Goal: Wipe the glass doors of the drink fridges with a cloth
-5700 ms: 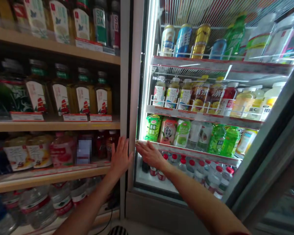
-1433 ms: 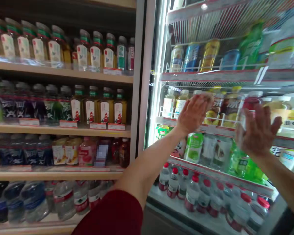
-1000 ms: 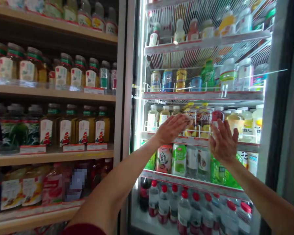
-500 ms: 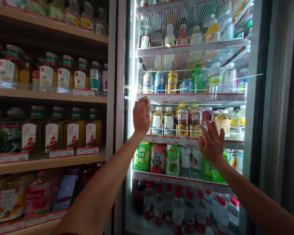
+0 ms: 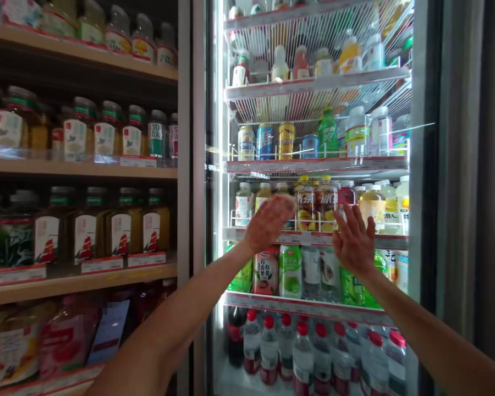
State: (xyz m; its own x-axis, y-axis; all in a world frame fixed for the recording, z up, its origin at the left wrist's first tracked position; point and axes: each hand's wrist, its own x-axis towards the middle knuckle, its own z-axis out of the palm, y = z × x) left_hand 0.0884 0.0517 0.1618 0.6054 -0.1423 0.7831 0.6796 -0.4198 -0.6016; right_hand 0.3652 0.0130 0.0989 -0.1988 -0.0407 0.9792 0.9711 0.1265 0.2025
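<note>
My left hand [image 5: 269,224] lies flat against the glass door [image 5: 216,181] of a lit drinks fridge, fingers stretched out and angled to the upper right. Its fingertips are blurred, with a pale patch there; whether anything is under the palm I cannot tell. To the right, my right hand [image 5: 355,239] rests on the same glass, fingers spread, nothing visible in it. Behind the glass, near the hands, stand brown iced tea bottles [image 5: 306,203] with yellow caps. Below them are a red carton [image 5: 266,272] and a green carton [image 5: 291,272].
Wooden shelves [image 5: 80,165] on the left hold rows of bottled drinks. A phone [image 5: 109,333] leans among bottles on the low shelf. Inside the fridge, cans [image 5: 286,140] stand on an upper rack and red-capped bottles [image 5: 302,357] at the bottom. A metal frame [image 5: 190,181] divides shelves and fridge.
My left hand has swept right and slightly down across the glass, turning from upright to slanted. My right hand has stayed in nearly the same place. The view has shifted slightly.
</note>
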